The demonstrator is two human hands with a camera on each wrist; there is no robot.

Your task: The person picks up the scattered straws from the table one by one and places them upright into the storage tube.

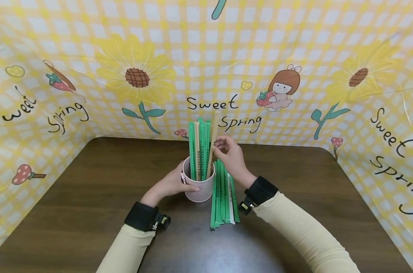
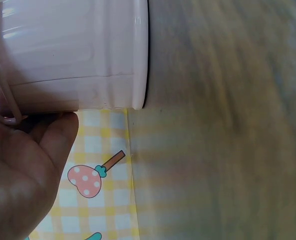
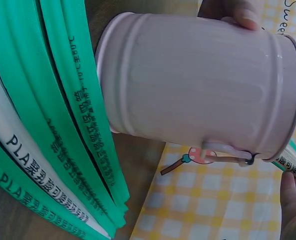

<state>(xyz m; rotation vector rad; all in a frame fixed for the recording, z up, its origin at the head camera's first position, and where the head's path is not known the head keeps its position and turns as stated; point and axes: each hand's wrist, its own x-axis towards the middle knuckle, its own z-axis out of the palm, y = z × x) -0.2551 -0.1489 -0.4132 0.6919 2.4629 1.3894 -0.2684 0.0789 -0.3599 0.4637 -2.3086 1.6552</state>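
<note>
A small pale pink metal pail point(image 1: 200, 192) stands upright on the table, holding several green paper-wrapped straws point(image 1: 191, 148) and a tan wrapped straw point(image 1: 197, 151). My left hand point(image 1: 172, 182) grips the pail's left side, thumb across its front. At the pail's right rim, my right hand point(image 1: 231, 157) pinches another tan wrapped straw point(image 1: 213, 138), whose lower end is inside the pail. The right wrist view shows the fingertips at this straw beyond the pail's rim. Just right of the pail, more green wrapped straws point(image 1: 222, 201) lie side by side, with one white wrapped straw point(image 1: 231, 199) among them.
The dark brown wooden table point(image 1: 100, 182) has rounded far corners. A yellow checked cloth point(image 1: 193, 45) with printed flowers and lettering hangs behind it and along both sides. Black straps with small cameras point(image 1: 140, 217) sit on both wrists.
</note>
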